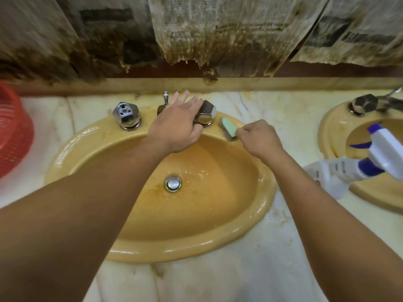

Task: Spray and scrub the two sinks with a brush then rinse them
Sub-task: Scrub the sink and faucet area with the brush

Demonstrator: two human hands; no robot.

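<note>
l hand (177, 127) on tap handle (206, 114), r hand (259, 138) holds brush (229, 128) on sink (87, 136) rim.

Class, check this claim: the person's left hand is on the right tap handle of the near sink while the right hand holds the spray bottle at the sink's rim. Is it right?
Not quite. The head view shows the right hand holding the green brush at the sink's rim; the spray bottle lies untouched on the counter. The left hand is on the right tap handle.

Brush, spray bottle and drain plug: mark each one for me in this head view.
brush (228, 127): head view, on its green back, gripped by the right hand (259, 138).
spray bottle (340, 173): head view, on its white body.
drain plug (173, 183): head view, on its metal centre.
</note>
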